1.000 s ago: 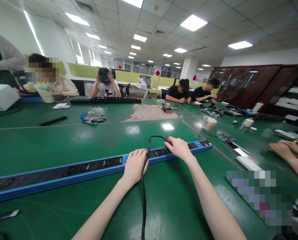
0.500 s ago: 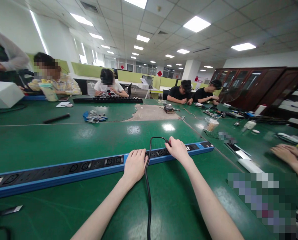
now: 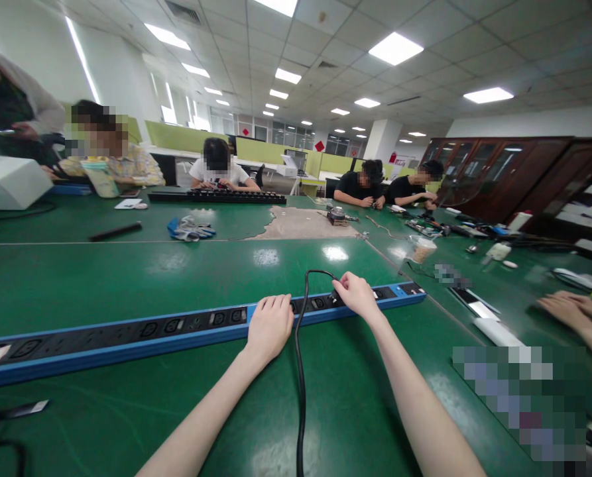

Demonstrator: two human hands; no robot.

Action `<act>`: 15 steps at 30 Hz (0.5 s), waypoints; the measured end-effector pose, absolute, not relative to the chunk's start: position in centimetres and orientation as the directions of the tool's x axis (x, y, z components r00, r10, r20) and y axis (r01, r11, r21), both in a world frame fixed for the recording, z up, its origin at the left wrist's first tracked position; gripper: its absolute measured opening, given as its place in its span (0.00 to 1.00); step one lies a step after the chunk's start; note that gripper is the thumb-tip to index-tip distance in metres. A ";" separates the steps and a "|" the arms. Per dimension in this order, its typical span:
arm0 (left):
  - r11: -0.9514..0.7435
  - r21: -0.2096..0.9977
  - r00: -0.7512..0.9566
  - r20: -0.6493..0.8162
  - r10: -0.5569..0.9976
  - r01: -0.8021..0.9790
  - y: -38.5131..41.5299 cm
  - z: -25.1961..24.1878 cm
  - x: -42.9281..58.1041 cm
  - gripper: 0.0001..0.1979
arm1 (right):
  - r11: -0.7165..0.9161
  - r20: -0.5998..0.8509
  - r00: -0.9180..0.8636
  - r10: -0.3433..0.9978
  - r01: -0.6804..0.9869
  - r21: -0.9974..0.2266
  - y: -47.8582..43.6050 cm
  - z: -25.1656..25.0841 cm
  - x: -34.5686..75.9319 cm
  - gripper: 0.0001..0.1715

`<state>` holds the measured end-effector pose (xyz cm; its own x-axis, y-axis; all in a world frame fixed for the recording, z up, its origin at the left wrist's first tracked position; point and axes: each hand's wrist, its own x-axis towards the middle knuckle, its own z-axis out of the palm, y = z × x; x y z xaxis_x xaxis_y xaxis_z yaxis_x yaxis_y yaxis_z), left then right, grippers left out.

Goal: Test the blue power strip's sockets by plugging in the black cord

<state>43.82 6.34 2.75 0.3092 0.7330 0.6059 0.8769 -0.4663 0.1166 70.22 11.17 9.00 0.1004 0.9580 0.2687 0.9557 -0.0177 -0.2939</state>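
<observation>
A long blue-edged power strip (image 3: 191,326) with a row of black sockets lies slantwise across the green table. My left hand (image 3: 270,324) is wrapped over its middle and grips it, covering some sockets. Farther right, my right hand (image 3: 356,293) pinches the black plug (image 3: 334,297) of a power cord just above the strip's sockets. Whether the plug's pins touch a socket, I cannot tell. From the plug, the black cord (image 3: 299,377) arches up and left, then runs down between my forearms toward me.
Blue-and-grey gloves (image 3: 191,228) and a dark bar (image 3: 115,231) lie on the table's far left. A black socket strip (image 3: 216,197) is farther back. Another person's hands (image 3: 569,305) rest at right, near a white-and-black device (image 3: 494,329). Several people sit across the table.
My right hand has tilted and shifted slightly right with the plug, which now shows more below the fingers. The cord's loop has swung a little right. My left hand stays on the strip.
</observation>
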 end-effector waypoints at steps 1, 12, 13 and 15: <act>-0.469 0.115 0.310 0.611 0.728 0.876 6.4 2.7 43.8 0.19 | -0.014 0.268 0.100 0.958 0.952 -0.306 11.3 8.9 70.4 0.20; -0.470 0.120 0.308 0.611 0.729 0.875 6.4 2.8 43.8 0.18 | -0.061 0.280 0.095 0.955 0.990 -0.126 10.7 9.2 69.0 0.22; -0.471 0.118 0.313 0.606 0.732 0.874 6.4 2.8 43.8 0.18 | -0.067 0.275 0.095 0.957 0.992 -0.110 10.6 9.2 68.9 0.22; -0.474 0.115 0.320 0.599 0.734 0.873 6.4 2.8 43.8 0.18 | -0.075 0.265 0.097 0.959 0.993 -0.091 10.5 9.3 69.0 0.23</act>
